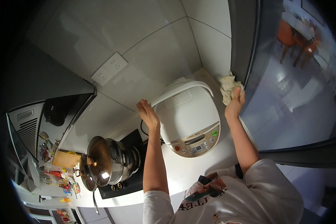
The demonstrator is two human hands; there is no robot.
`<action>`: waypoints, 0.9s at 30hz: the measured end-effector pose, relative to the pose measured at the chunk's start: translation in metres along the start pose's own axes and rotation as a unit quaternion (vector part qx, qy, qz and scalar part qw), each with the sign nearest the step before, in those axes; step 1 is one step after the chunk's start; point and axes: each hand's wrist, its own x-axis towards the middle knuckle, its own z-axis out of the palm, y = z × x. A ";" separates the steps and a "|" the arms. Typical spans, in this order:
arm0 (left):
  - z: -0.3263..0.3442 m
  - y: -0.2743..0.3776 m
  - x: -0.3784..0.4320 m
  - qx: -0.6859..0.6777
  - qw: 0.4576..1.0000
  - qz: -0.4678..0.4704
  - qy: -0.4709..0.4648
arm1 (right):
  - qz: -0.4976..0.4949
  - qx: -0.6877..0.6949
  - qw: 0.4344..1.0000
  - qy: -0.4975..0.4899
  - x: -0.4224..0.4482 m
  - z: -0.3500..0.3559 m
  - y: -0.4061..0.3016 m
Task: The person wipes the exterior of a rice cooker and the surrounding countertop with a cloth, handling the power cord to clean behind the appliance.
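Note:
A white rice cooker [189, 114] with a beige control panel stands on the white countertop [179, 173], near the tiled corner. My left hand [149, 113] is at the left end of the cooker's raised carrying handle [182, 89]; its fingers are curled there, and the far side of the grip is hidden. To the right of the cooker, my right hand [235, 103] holds a crumpled cream cloth [228, 86] against or close to the dark frame at the wall's edge. Whether the cloth touches the frame cannot be told.
Left of the cooker, a steel pot with a glass lid [100, 162] and a lidded pan [85, 173] sit at a black gas hob [109, 193]. A wall socket [109, 68], range hood [28, 126], cutting board [65, 159] and dark door frame [245, 42] surround the counter.

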 end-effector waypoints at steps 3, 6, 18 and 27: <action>-0.003 -0.010 -0.009 -0.018 0.999 -0.026 -0.014 | -0.155 -0.238 0.927 -0.244 -0.036 -0.026 -0.032; -0.009 -0.028 -0.016 -0.012 0.998 -0.038 -0.040 | -0.317 -0.394 0.731 -0.458 -0.068 -0.032 -0.036; -0.012 -0.044 -0.028 0.165 0.968 -0.024 -0.188 | -0.373 -0.600 0.494 -0.507 -0.046 0.011 0.017; -0.008 -0.034 -0.029 0.128 0.965 -0.073 -0.216 | -0.374 -0.619 0.448 -0.526 -0.035 0.094 0.088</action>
